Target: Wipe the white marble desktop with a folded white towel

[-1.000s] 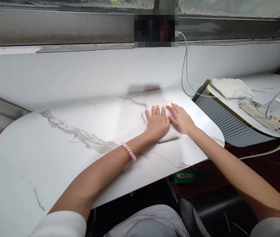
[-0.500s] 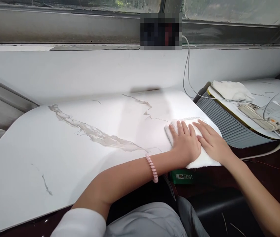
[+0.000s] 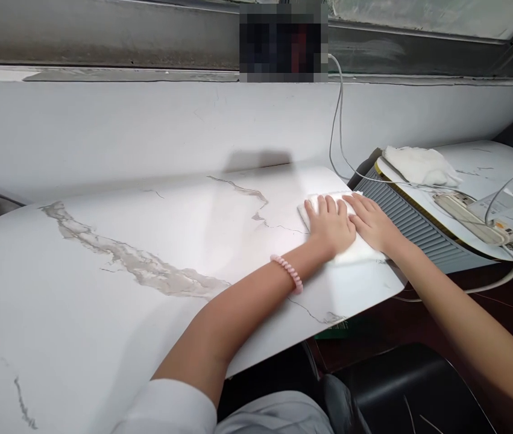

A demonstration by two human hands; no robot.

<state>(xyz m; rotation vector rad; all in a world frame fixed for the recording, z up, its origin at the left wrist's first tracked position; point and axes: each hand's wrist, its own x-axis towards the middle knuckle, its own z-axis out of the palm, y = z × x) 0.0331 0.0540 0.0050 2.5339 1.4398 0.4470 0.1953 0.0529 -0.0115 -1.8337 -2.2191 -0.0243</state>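
Observation:
A folded white cloth (image 3: 359, 248) lies flat on the white marble-patterned table (image 3: 170, 235), near its right end. My left hand (image 3: 330, 224) presses on the cloth's left part, fingers spread and pointing away from me; a pink coiled band circles that wrist. Just to the right, my right hand (image 3: 374, 222) rests on the same cloth with its fingers stretched out. The two hands nearly meet at the right thumb. Neither hand grips the cloth; both lie on top of it.
To the right stands a second marbled table (image 3: 500, 158) with a ribbed grey side, bearing a crumpled white cloth (image 3: 421, 166) and a power strip (image 3: 473, 218). A thin white cable hangs from the sill. A black stool (image 3: 401, 386) and a green box are below.
Both hands and the cloth have moved away from me across the table, toward the wall, uncovering the table's near right edge. The view has shifted slightly.

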